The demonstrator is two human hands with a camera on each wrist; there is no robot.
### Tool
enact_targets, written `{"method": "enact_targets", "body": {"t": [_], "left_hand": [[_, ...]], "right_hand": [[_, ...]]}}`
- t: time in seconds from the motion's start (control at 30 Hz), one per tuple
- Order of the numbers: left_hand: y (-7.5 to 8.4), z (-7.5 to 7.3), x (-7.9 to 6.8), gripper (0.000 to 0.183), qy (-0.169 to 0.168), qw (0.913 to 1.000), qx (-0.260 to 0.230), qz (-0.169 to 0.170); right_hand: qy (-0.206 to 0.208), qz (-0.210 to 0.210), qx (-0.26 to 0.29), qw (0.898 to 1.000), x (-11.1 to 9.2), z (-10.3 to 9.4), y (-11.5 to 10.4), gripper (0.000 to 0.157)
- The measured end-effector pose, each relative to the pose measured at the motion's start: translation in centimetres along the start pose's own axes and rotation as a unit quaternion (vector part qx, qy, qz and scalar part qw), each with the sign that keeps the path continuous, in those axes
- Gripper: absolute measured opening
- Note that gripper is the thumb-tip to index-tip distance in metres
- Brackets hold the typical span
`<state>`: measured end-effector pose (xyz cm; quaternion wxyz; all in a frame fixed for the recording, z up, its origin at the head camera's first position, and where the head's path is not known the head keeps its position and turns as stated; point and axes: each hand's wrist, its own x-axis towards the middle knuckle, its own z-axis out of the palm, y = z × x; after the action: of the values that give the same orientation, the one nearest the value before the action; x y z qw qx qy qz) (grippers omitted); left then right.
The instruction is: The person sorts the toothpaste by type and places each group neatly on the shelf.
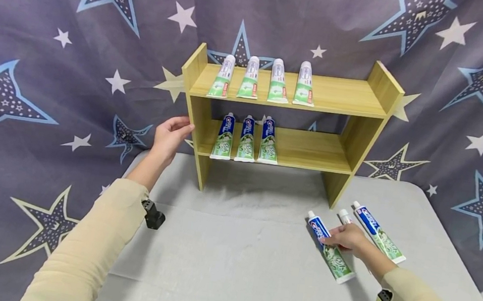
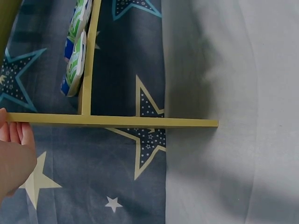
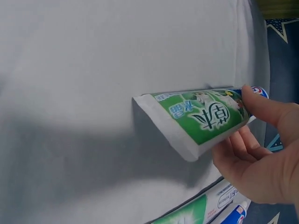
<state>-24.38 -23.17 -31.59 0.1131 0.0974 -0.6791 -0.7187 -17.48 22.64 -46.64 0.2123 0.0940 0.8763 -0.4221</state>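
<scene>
My left hand (image 1: 169,137) grips the left side panel of a small wooden shelf (image 1: 345,94); in the left wrist view its fingers (image 2: 18,133) lie against the panel's outer face. At the right, my right hand (image 1: 348,237) holds a blue and green toothpaste tube (image 1: 336,264) at its middle. In the right wrist view the thumb is on top of this tube (image 3: 205,116) and the fingers are beneath. A white-capped tube (image 1: 345,216) lies partly hidden behind the right hand, and another blue and green tube (image 1: 379,234) lies beside it.
Several white and green toothpaste tubes (image 1: 276,81) lean in a row on the upper shelf. Three blue and green tubes (image 1: 246,141) lie on the lower shelf's left part. A grey cloth (image 1: 227,260) covers the table, and a star-patterned curtain (image 1: 135,55) hangs behind.
</scene>
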Motion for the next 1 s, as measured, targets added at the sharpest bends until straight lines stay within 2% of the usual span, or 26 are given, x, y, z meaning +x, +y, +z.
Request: {"method": "enact_targets", "body": {"t": [0.1, 0.3, 0.6, 0.73, 1.0], "left_hand": [[0.0, 0.0, 0.0, 0.017, -0.003, 1.0000, -0.006, 0.000], [0.1, 0.0, -0.1, 0.016, -0.001, 1.0000, -0.007, 0.003], [0.0, 0.0, 0.0, 0.016, 0.003, 0.9999, -0.013, 0.003], [0.0, 0.0, 0.0, 0.016, 0.001, 0.9999, -0.013, 0.003], [0.0, 0.0, 0.0, 0.016, 0.005, 1.0000, -0.001, -0.001]], "right_hand": [[-0.027, -0.003, 0.043, 0.999, 0.0, 0.0, -0.1, 0.042], [-0.062, -0.009, 0.112, 0.992, -0.1, -0.2, -0.7, 0.032], [-0.079, -0.009, 0.128, 0.989, -0.6, -1.0, -2.7, 0.032], [-0.094, -0.016, 0.154, 0.983, -0.9, -1.5, -3.7, 0.030], [-0.117, -0.030, 0.176, 0.977, -1.2, -2.8, -5.8, 0.012]]}}
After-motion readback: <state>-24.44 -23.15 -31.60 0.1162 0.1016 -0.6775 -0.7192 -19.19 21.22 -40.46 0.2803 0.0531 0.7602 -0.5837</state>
